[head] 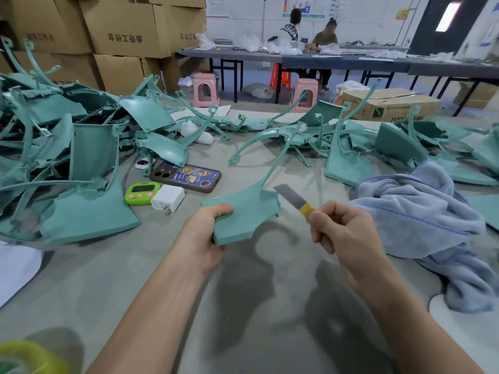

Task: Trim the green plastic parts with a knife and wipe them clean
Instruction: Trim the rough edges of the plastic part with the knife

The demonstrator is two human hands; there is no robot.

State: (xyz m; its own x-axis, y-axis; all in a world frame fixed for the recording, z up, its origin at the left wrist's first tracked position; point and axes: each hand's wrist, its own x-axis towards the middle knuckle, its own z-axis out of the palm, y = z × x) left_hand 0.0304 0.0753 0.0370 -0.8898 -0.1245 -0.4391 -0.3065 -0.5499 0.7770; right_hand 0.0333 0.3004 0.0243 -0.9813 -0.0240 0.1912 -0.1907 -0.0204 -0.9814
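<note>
A flat teal-green plastic part (243,214) with a ragged edge is held above the grey bench (270,306) by the left hand (204,236), fingers curled under its near corner and thumb on top, seemingly so that its right edge is offered to the blade. Just right of it, a steel knife (293,197) with a yellow-taped handle is gripped by the closed fingers of the right hand (344,229), tip just beside that edge. Chinese characters printed on brown cartons (127,25) behind the part cannot be read surely.
</note>
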